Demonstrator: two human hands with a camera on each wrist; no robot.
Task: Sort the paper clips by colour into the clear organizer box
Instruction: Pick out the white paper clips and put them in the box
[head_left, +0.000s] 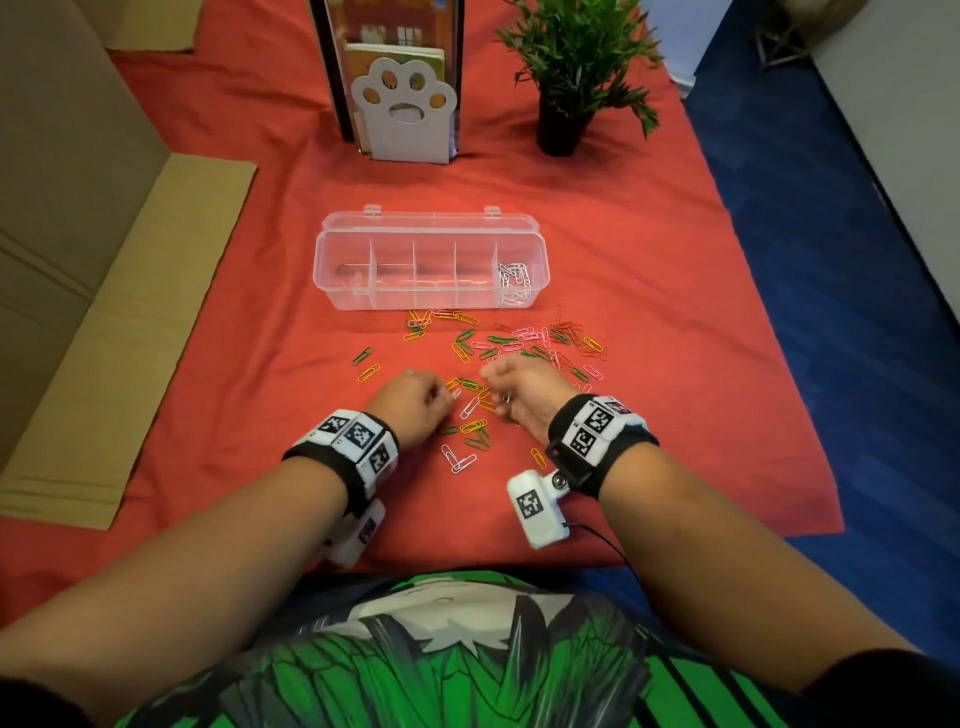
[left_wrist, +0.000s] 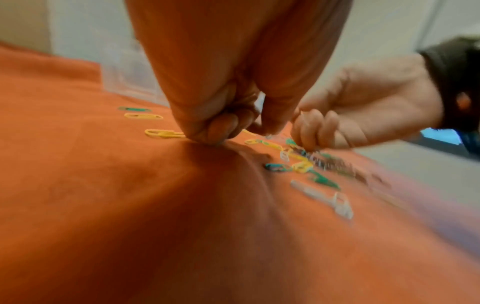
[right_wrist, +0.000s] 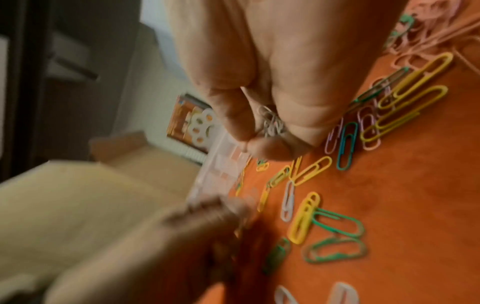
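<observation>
The fingers (right_wrist: 262, 148) of the right hand (head_left: 524, 392) are curled in around a small bunch of white paper clips (right_wrist: 271, 125), plain in the right wrist view. The left hand (head_left: 413, 405) is bunched too, its fingers (left_wrist: 221, 127) pressed down onto the cloth; a pale clip shows at their tips from above, but whether it is truly pinched cannot be told. Both hands work side by side in the near part of the scatter of loose paper clips (head_left: 498, 353), yellow, green, pink, orange and white, which spreads from the hands toward 12 and 2 o'clock. Beyond it at 12 o'clock stands the clear organizer box (head_left: 363, 301), lid open; only its compartment at the 3 o'clock end holds clips, all white (head_left: 514, 283), and the other four look empty. So the sorting appears to be early: white is nearly gathered, though a few white clips lie near the wrists, and every other colour is left. The table wears a red-orange cloth (head_left: 675, 291). Past the box stand a paw-shaped book holder (head_left: 402, 114) at 12 and a potted plant (head_left: 563, 124) at 1 o'clock; flattened cardboard (head_left: 130, 322) lies at 9, blue floor (head_left: 841, 291) at 3.
</observation>
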